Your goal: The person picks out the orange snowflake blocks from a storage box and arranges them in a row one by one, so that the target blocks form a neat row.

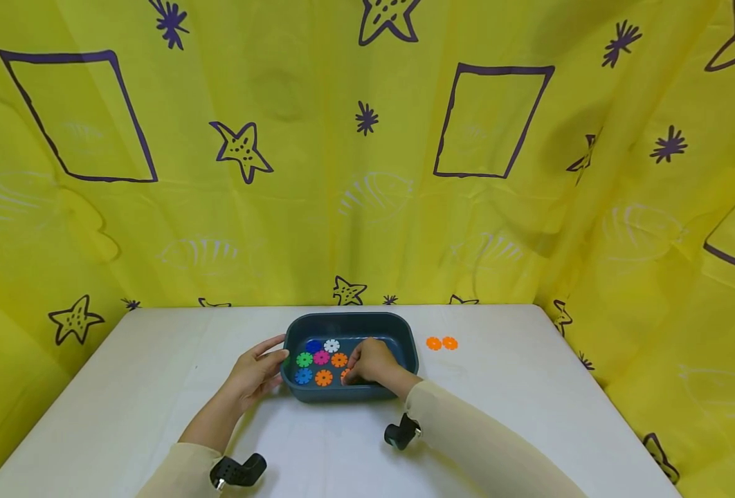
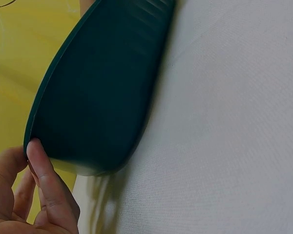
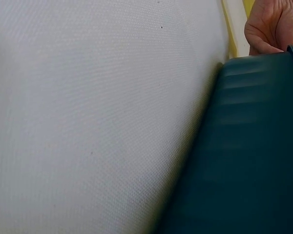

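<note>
A dark teal plastic basin point(image 1: 355, 394) stands on the white table. At its left end my left hand point(image 1: 257, 370) grips the rim; the left wrist view has the fingers point(image 2: 46, 170) of that hand against the rim and outer wall. My right hand point(image 1: 374, 361) reaches down inside the basin, fingers curled, with an orange notched disc point(image 1: 345, 375) at the fingertips, partly covered. Left of it lie notched discs: a white one point(image 1: 331, 345), a dark blue one point(image 1: 314, 346), a green one point(image 1: 304, 359), a pink one point(image 1: 321, 357), a blue one point(image 1: 303, 375) and orange ones point(image 1: 324, 377).
Two orange notched discs point(image 1: 441, 343) lie side by side on the white table point(image 1: 498, 387), right of the basin. A yellow patterned curtain point(image 1: 305, 228) hangs behind the table and along both sides. Each wrist wears a small black camera point(image 1: 238, 471).
</note>
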The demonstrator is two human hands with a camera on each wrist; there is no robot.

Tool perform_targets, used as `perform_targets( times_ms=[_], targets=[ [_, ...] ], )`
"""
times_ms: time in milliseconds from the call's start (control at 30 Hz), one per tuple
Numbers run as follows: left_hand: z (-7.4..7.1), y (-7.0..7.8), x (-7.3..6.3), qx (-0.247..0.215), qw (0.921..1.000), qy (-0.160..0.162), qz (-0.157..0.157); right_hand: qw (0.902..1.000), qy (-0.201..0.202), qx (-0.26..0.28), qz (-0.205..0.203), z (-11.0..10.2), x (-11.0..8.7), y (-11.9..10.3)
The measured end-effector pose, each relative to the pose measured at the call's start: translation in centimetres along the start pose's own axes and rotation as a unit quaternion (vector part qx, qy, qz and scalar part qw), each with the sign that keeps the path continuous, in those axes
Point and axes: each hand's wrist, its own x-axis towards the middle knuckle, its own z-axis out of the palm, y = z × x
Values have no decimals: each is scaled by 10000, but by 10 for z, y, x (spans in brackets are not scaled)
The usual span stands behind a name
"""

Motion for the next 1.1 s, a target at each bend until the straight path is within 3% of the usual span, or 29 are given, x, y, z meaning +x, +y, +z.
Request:
perform_targets(
  times_ms=[767, 1100],
  targets=[
    [0, -1, 3, 101, 9999, 80, -24, 9993, -90, 342, 77, -9, 6, 7],
    [0, -1, 4, 62, 9999, 82, -70, 9911, -475, 1210, 301, -14, 8, 8]
  ],
)
